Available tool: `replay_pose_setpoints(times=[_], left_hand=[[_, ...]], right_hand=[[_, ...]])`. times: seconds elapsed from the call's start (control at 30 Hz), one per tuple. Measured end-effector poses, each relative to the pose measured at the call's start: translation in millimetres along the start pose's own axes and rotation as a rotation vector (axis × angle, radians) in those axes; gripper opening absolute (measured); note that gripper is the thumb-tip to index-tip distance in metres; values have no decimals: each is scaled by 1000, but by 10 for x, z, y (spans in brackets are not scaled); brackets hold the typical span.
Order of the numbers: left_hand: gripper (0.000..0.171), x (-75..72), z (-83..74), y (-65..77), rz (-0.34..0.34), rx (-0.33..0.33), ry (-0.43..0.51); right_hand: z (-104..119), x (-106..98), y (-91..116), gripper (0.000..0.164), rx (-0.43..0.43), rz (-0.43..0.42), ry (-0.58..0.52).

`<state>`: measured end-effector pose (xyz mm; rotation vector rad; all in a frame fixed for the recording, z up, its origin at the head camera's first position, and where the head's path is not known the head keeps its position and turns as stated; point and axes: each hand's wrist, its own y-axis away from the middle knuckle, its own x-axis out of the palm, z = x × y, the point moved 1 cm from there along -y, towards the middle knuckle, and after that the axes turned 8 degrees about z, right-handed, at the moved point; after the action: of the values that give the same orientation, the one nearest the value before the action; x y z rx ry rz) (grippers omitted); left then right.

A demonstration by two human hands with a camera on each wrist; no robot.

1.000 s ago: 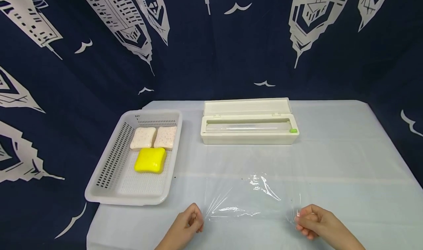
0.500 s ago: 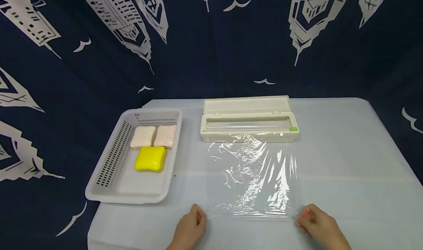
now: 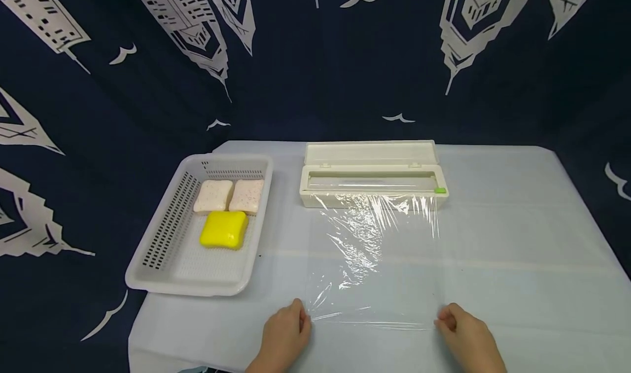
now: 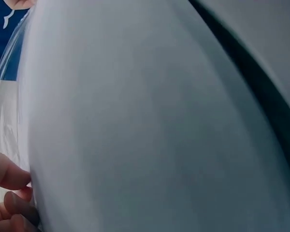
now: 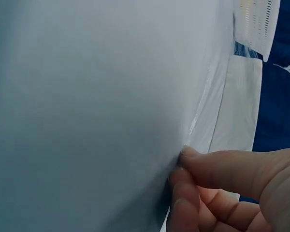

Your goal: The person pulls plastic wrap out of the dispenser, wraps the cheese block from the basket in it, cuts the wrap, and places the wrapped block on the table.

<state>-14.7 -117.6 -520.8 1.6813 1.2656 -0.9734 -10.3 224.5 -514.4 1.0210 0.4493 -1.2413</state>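
The open box (image 3: 314,199) holds a roll (image 3: 379,183), the left hand (image 3: 286,332) and right hand (image 3: 468,336) pinch film (image 3: 360,258) in front of it, and the basket (image 3: 197,274) left of it holds three bars (image 3: 224,229), one yellow.

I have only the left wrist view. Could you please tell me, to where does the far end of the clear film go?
Observer: In the head view, the clear film runs up to the long cream box.
Operator: Thank you. Is there something to the left of this box?
Observer: Yes, a white basket, holding a yellow block and two pale blocks.
Operator: At the top of my view I see only a small piece of the right hand. What is it doing, please?
Observer: The right wrist view shows it pinching the film's edge between thumb and fingers.
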Motion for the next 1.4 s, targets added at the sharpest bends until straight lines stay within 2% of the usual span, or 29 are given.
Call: replay_pose_setpoints(times=[0.23,0.3,0.4,0.53,0.67,0.77,0.87,1.0,1.1,1.2,1.3,1.4], left_hand=[[18,-87,22,-7,39,-32,33],[16,-129,25,-16,29,-40,46],[14,-217,6,-41,-47,-18,66],[14,-426,-10,-47,-225,58,98],[13,-757,-14,-103,-407,156,132],[9,-1101,31,-178,-513,186,168],[6,-1477,135,-275,-587,133,230],[11,-1916,373,-457,-641,-22,378],[19,-2152,629,-631,-598,-155,491],[31,-2266,913,-821,-470,-276,547],[46,-2244,1151,-1016,-312,-385,531],[65,-2144,1320,-1179,-175,-488,454]], right_hand=[[37,0,-48,12,67,14,-9],[43,5,-59,12,79,8,-18],[42,13,-62,13,83,-16,-34],[70,62,-59,12,63,-61,-54],[43,97,-36,12,59,-106,-69],[7,104,-47,12,64,-101,-74],[-18,105,-89,15,67,-63,-68],[-52,120,-136,17,86,-33,-64],[-58,154,-159,17,115,-52,-71],[-59,195,-191,18,144,-78,-85],[-81,221,-212,19,155,-94,-98],[-88,236,-227,19,160,-107,-108]])
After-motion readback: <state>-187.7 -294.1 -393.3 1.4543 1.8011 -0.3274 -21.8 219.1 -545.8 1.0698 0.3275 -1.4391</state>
